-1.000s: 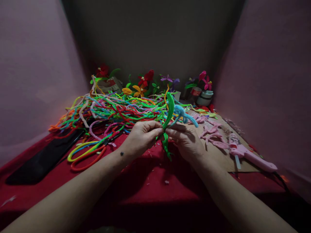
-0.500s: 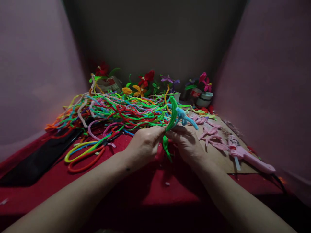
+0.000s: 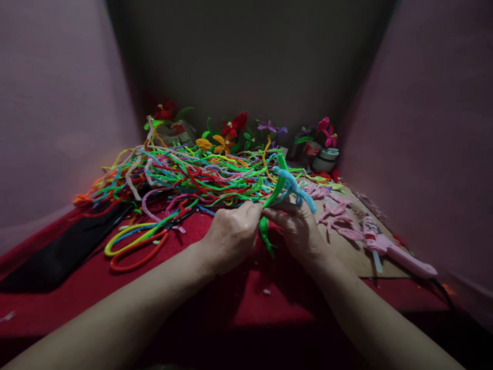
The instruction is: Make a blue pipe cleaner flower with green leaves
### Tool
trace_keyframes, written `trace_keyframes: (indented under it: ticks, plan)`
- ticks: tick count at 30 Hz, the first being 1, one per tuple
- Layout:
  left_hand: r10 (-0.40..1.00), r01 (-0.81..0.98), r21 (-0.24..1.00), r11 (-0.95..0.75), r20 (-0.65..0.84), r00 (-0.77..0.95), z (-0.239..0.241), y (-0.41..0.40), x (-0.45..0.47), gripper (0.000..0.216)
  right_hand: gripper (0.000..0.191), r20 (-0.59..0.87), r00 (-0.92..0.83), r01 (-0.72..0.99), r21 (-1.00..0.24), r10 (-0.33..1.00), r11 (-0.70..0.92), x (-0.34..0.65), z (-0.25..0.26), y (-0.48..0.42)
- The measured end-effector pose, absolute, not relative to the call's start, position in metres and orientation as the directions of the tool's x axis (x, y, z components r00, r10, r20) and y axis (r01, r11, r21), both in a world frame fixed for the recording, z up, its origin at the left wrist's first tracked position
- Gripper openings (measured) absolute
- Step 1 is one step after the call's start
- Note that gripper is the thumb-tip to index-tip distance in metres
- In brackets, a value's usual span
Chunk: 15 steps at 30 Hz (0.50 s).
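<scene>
Both my hands meet over the red cloth, pinching a green pipe cleaner [image 3: 276, 190] that stands up between them and hangs below in a short tail. My left hand [image 3: 231, 234] is closed on it from the left. My right hand [image 3: 298, 228] is closed on it from the right, and a light blue pipe-cleaner piece [image 3: 295, 187] sticks up and to the right from its fingers. A big heap of many-coloured pipe cleaners [image 3: 185, 174] lies just beyond my left hand.
A pink glue gun [image 3: 389, 249] and pink pipe-cleaner pieces [image 3: 335, 216] lie on brown cardboard [image 3: 358, 257] at right. Finished flowers [image 3: 231, 128] and small jars [image 3: 325, 159] stand at the back. A black flat object [image 3: 61, 254] and yellow and orange loops [image 3: 134, 246] lie at left.
The green stem's upper end has tilted to the right and sits lower. My left hand has turned its back more towards the camera and closed in on the stem. The view drifted slightly.
</scene>
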<state>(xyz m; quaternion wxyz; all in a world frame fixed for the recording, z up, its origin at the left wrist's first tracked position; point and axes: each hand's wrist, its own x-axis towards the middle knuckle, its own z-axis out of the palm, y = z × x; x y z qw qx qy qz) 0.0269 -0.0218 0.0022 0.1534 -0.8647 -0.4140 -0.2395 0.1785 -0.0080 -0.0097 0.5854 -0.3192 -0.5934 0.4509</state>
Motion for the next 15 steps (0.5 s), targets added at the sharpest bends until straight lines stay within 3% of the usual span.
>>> trace_keyframes:
  ticks: [4, 8, 15]
  plan:
    - [0.623, 0.733, 0.088, -0.674, 0.601, 0.501, 0.001, -0.020, 0.026, 0.021, 0.017, 0.407, -0.112, -0.199, -0.903, 0.906, 0.381, 0.178, -0.011, -0.011]
    - [0.672, 0.633, 0.344, -0.694, 0.627, 0.396, 0.004, -0.022, 0.028, 0.020, 0.016, 0.377, -0.116, -0.238, -0.909, 0.919, 0.343, 0.176, -0.011, -0.013]
    - [0.865, 0.302, 0.824, -0.479, 0.385, 0.321, 0.020, -0.027, 0.030, 0.018, 0.018, 0.299, -0.307, -0.364, -0.914, 0.904, 0.179, 0.175, 0.001, -0.010]
